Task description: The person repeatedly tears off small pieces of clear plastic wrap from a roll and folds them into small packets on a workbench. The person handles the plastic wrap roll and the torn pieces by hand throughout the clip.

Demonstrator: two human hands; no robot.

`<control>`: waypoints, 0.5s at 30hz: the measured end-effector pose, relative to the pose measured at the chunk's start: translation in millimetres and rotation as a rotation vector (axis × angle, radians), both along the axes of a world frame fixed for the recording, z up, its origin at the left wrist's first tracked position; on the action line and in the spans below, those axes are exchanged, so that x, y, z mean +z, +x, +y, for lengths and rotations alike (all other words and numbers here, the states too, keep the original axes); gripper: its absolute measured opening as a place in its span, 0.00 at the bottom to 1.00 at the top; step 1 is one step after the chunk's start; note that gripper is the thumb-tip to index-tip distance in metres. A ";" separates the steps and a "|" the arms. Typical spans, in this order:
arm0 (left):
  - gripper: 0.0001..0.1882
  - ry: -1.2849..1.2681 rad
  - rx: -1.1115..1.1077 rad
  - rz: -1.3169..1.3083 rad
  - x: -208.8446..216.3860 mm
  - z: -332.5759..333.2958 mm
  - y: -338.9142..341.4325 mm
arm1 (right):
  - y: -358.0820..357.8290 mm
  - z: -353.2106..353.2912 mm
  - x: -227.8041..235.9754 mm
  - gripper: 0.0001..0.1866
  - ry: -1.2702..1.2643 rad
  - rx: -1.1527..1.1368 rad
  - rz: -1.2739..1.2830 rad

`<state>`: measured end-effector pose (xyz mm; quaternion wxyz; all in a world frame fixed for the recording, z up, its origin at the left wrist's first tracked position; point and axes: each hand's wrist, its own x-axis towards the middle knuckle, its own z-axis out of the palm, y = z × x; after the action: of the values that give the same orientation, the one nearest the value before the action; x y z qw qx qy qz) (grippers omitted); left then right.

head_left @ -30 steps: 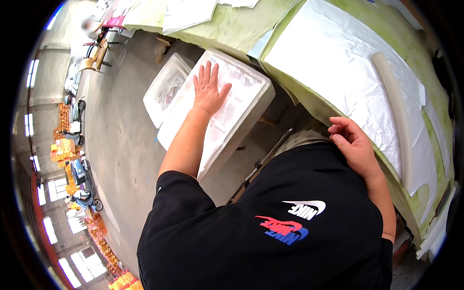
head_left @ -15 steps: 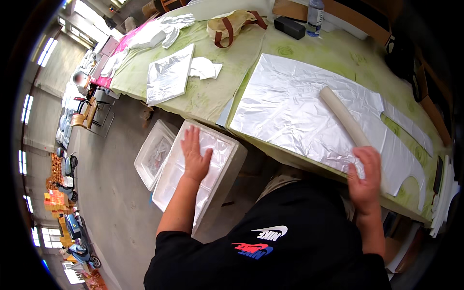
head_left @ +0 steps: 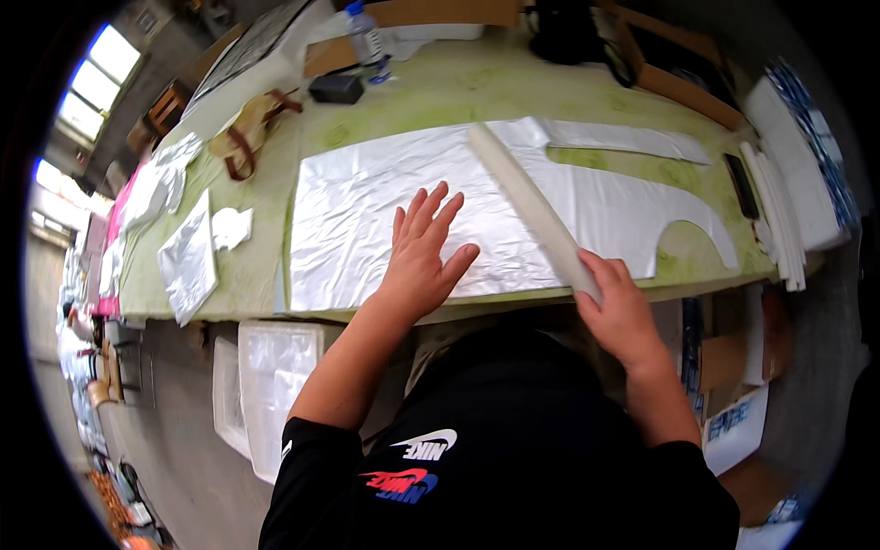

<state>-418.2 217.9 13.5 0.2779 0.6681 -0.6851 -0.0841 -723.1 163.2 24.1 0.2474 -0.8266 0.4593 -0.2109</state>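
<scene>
- I see 2 bare hands at the near side of the surface (head_left: 431,92), which has a pale green cover.
- The right hand (head_left: 619,312) is closed around the near end of a pale tube (head_left: 527,206), with the thumb and the fingers on opposite sides of it.
- This tube lies slantwise across a shiny white sheet (head_left: 385,183); its far end points to the left and its near end is at the near edge of the surface.
- The left hand (head_left: 423,252) is wide, with the fingers spread, and it holds nothing. It is over the sheet, to the left of the tube; I cannot tell if it touches the sheet.
- The sheet is wrinkled, and at its right side it has 2 arms: a straight one farther away, and a curved one nearer.
- To the left of the sheet I find a folded plastic piece (head_left: 188,257), and farther a beige bag (head_left: 247,133) with brown handles.
- At the far side there are a bottle (head_left: 367,38) and a dark box (head_left: 335,89).
- At the right end I see white rods (head_left: 779,220) beside a long black object (head_left: 741,183).
- Below the surface, at the near left, stand 2 white boxes (head_left: 280,403).
</scene>
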 end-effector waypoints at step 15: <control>0.36 0.239 0.076 -0.271 -27.3 -44.3 -41.5 | -35.6 -16.8 2.1 0.31 -0.168 -0.073 -0.181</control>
<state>-459.6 173.5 -13.9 0.1047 0.7271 -0.6755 -0.0638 -758.7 146.4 26.3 0.2098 -0.8049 0.4455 -0.3312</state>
